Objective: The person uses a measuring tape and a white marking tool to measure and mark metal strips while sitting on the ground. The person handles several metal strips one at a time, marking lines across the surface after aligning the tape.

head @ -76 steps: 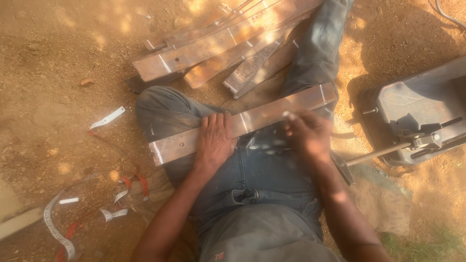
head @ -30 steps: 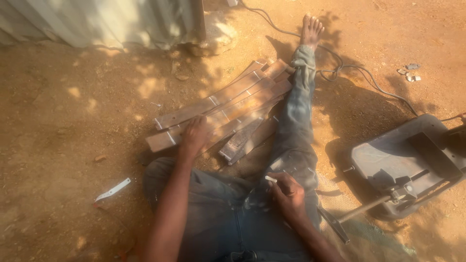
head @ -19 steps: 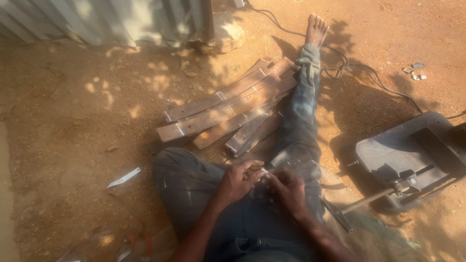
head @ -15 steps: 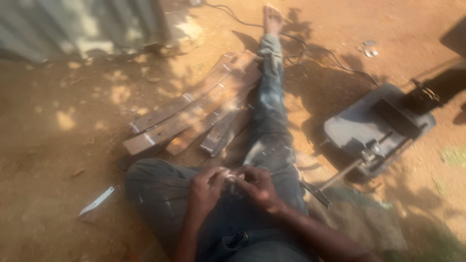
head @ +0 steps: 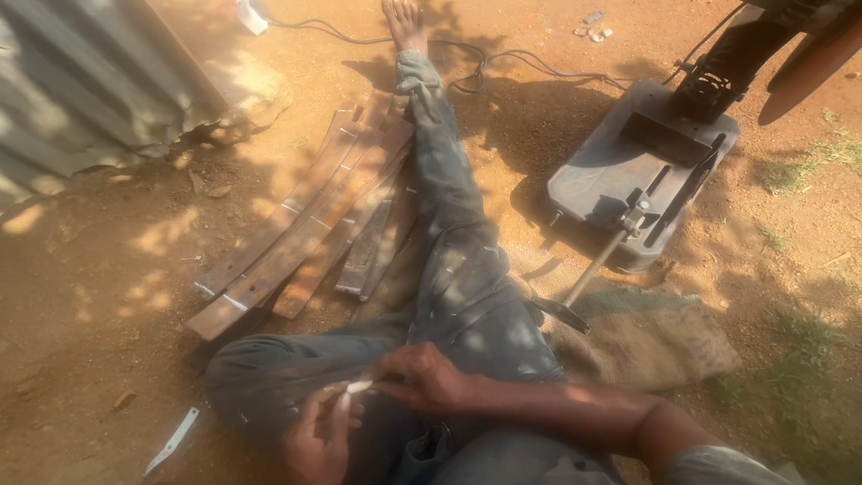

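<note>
My right hand (head: pixel 422 377) pinches one end of a small white piece (head: pixel 357 388); its long axis runs leftward to my left hand (head: pixel 319 436), whose fingers close on it over my lap.

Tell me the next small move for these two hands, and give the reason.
Probably get a firm pinch on the small white piece. The right hand and left hand meet over the lap with it between their fingertips, and neither hand touches the flat metal bars lying on the dirt beside the outstretched leg. What the piece is cannot be told.
</note>
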